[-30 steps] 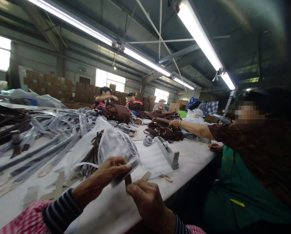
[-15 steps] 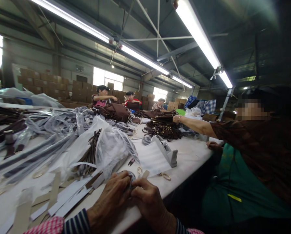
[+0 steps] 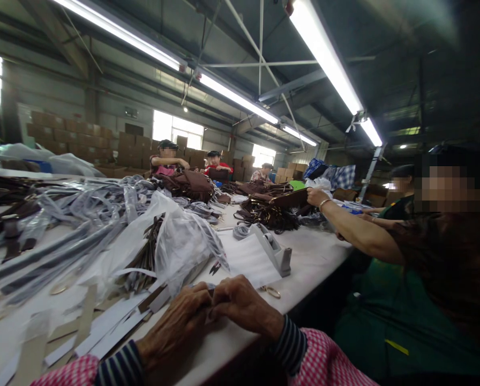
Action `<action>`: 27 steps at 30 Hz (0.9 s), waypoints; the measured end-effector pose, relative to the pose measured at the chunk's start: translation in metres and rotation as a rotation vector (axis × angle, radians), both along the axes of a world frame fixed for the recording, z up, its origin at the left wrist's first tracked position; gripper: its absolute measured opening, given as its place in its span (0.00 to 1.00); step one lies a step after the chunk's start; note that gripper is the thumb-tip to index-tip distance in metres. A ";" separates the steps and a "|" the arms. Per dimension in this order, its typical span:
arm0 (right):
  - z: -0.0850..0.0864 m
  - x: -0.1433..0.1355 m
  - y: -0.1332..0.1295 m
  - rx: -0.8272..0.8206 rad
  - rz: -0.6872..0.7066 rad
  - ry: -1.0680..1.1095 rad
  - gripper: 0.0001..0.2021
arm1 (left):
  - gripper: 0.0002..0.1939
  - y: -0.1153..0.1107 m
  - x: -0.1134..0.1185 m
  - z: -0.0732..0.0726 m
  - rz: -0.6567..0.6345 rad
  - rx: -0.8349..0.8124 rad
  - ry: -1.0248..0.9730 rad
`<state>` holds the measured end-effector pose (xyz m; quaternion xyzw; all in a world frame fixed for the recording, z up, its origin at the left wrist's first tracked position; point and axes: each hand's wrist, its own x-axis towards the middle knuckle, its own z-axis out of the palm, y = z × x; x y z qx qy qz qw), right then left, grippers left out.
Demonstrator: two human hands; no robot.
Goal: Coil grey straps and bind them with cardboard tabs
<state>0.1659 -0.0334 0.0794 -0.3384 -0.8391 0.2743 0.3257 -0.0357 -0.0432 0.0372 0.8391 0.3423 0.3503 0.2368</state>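
Observation:
My left hand (image 3: 179, 317) and my right hand (image 3: 246, 306) meet low over the front of the white table, fingers curled and closed against each other. A small dark edge shows between the fingertips; the rest of what they hold is hidden. Just beyond my hands lie a sheet of white foam (image 3: 250, 260) and a grey tape dispenser (image 3: 274, 252). Small dark-handled snips (image 3: 215, 268) sit at the edge of a clear plastic bag (image 3: 184, 246). A gold ring (image 3: 271, 291) rests to the right of my right hand.
Plastic-wrapped straps (image 3: 91, 209) and card strips (image 3: 103, 329) cover the left side. Brown bags (image 3: 266, 209) are piled farther back. A co-worker's arm (image 3: 356, 230) reaches over the table from the right, holding a brown bag. Other people work beyond.
My right hand has moved slightly up and left, its sleeve showing more. The co-worker on the right has drawn the arm back, lifting a brown bag at the pile; another person now shows behind.

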 end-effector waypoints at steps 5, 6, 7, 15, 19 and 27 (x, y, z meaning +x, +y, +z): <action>0.005 -0.002 0.013 -0.307 -0.002 0.071 0.05 | 0.14 0.002 -0.001 -0.001 0.044 -0.013 -0.060; 0.004 -0.003 0.016 -0.322 -0.003 0.082 0.05 | 0.14 0.002 -0.001 -0.001 0.051 -0.020 -0.055; 0.003 -0.003 0.018 -0.330 -0.003 0.093 0.06 | 0.13 0.003 -0.001 0.000 0.064 -0.028 -0.050; -0.002 -0.006 0.029 -0.462 0.003 0.152 0.15 | 0.02 0.010 0.008 -0.007 0.250 0.010 -0.142; -0.001 -0.007 0.049 -0.620 0.189 0.005 0.19 | 0.05 0.010 0.014 -0.013 0.350 0.191 -0.138; -0.005 -0.007 0.066 -0.649 0.224 -0.067 0.19 | 0.09 0.003 0.011 0.008 0.296 0.588 0.005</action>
